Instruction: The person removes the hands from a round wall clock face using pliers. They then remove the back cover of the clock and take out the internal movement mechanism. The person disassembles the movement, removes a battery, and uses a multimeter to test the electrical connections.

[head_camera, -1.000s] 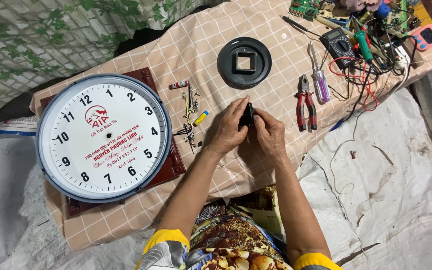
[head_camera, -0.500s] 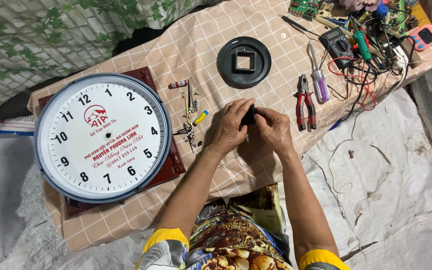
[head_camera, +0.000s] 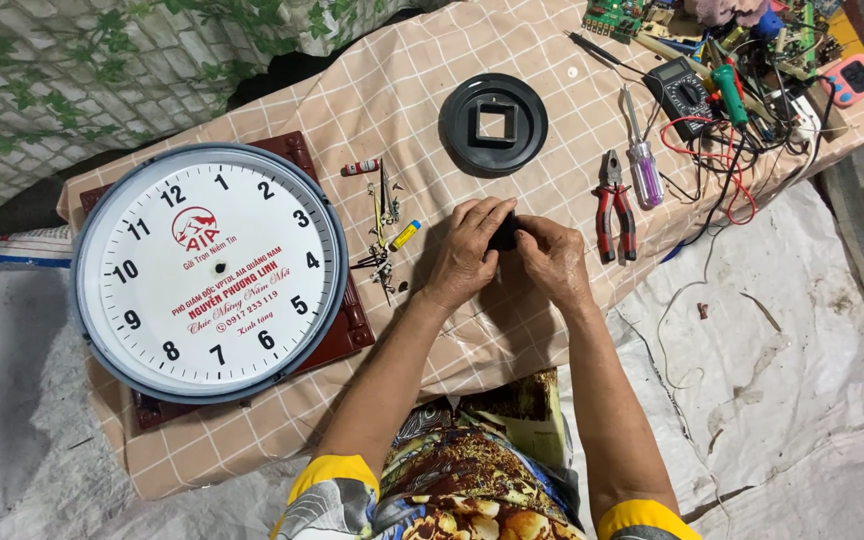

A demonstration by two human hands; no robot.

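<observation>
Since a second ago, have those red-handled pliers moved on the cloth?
No. The red-handled pliers lie in the same spot beside the purple-handled screwdriver, below the round black plate.

Both hands (head_camera: pixel 510 250) together, fingers curled

Both hands (head_camera: pixel 512 255) w/ small black part (head_camera: pixel 503 232) shifted slightly, fingers regripped.

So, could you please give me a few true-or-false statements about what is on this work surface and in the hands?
1. Both hands, left hand and right hand, hold a small black part. True.
2. The clock face lies right of the hands. False: it lies left of them.
3. The red-handled pliers lie untouched on the checked cloth. True.
4. The black round cover sits on the clock face. False: it lies apart, beyond the hands.
</observation>
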